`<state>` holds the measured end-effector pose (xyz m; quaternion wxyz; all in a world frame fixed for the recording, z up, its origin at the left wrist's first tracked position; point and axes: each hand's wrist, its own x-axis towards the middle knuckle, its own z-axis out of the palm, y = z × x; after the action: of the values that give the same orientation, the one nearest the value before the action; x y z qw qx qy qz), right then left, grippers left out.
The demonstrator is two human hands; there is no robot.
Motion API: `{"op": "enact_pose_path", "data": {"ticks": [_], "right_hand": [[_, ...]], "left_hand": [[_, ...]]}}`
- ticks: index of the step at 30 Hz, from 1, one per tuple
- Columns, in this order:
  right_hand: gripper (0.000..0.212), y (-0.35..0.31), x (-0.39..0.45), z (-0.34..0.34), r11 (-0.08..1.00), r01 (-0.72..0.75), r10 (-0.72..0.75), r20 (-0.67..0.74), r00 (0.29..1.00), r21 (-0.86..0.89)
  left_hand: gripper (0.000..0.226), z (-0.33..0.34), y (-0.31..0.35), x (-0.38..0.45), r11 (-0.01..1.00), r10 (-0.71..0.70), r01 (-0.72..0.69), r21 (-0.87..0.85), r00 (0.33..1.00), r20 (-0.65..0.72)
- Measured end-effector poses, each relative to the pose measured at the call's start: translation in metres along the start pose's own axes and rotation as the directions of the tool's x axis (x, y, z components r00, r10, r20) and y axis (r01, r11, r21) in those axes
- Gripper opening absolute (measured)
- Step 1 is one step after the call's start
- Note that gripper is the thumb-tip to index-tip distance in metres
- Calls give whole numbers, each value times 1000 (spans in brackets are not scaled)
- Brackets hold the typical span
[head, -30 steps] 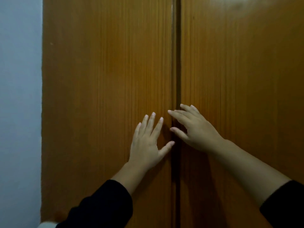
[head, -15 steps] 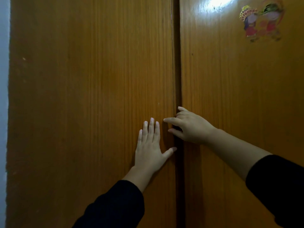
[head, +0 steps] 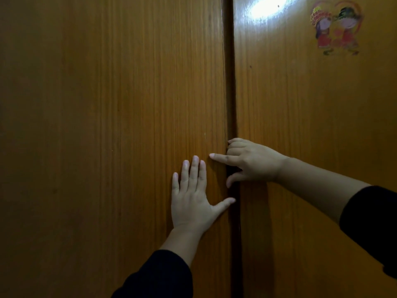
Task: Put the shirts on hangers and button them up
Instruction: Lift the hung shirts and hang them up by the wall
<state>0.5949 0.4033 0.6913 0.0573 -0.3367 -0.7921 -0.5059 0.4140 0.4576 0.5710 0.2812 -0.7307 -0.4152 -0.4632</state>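
No shirt or hanger is in view. Two brown wooden wardrobe doors fill the frame, the left door (head: 107, 125) and the right door (head: 311, 136), with a dark narrow gap (head: 231, 82) between them. My left hand (head: 193, 198) lies flat on the left door, fingers straight and thumb spread toward the gap. My right hand (head: 253, 162) is at the gap. Its upper fingers curl into the gap at the right door's edge, its index finger points straight across onto the left door, and its thumb hangs down.
A colourful cartoon sticker (head: 335, 29) of two figures sits at the top of the right door, beside a bright light reflection (head: 268, 7). Black sleeves cover both forearms.
The view has shifted left to right, and the pale wall at the left edge is gone. My right hand's fingers went from straight on the door to curled into the gap.
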Motion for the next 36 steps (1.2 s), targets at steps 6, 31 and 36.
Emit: {"op": "enact_pose_path", "data": {"ticks": [6,31,36], "right_hand": [[75,-2,0,10,995,22,-34,-121,992,-94],[78,7,2,20,931,155,-246,-255,935,-331],[78,4,3,15,934,142,-226,-234,946,-327]], "left_hand": [[104,0,6,0,998,-57,56,-17,998,-33],[114,6,7,0,996,-73,75,44,996,-47],[113,6,6,0,997,-68,70,42,997,-36]]}}
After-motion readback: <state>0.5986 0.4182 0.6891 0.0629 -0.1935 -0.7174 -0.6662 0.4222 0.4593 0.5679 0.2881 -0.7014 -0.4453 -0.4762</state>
